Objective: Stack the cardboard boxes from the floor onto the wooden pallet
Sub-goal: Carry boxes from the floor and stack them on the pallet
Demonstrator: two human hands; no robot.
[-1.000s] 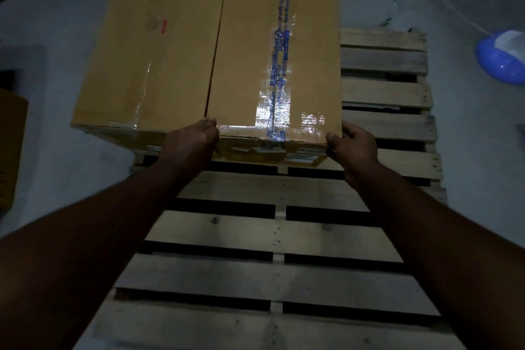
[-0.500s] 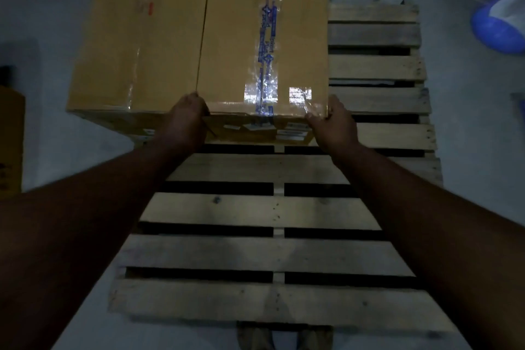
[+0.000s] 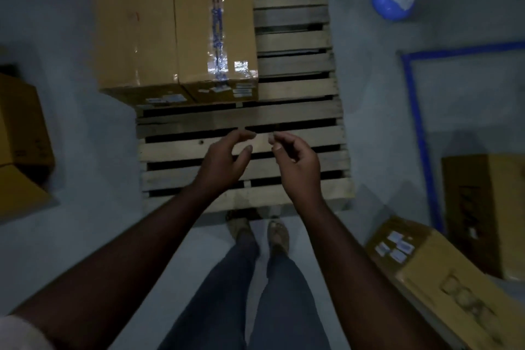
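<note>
Hands point(image 3: 255, 162) off – brown taped box point(image 3: 176, 25), on pallet point(image 3: 295, 65)

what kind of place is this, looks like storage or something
Probably a warehouse or stockroom: a wooden pallet on a bare concrete floor, taped cardboard boxes on the pallet and more on the floor around it, and blue tape marking a floor zone.

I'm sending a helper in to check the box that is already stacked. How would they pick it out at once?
Find the wooden pallet in the middle of the floor. The cardboard box sits on its far left corner, overhanging the left edge. Unlike the other boxes, which lie on the floor, it alone rests on the slats and carries a strip of blue-printed tape along its top.
</note>
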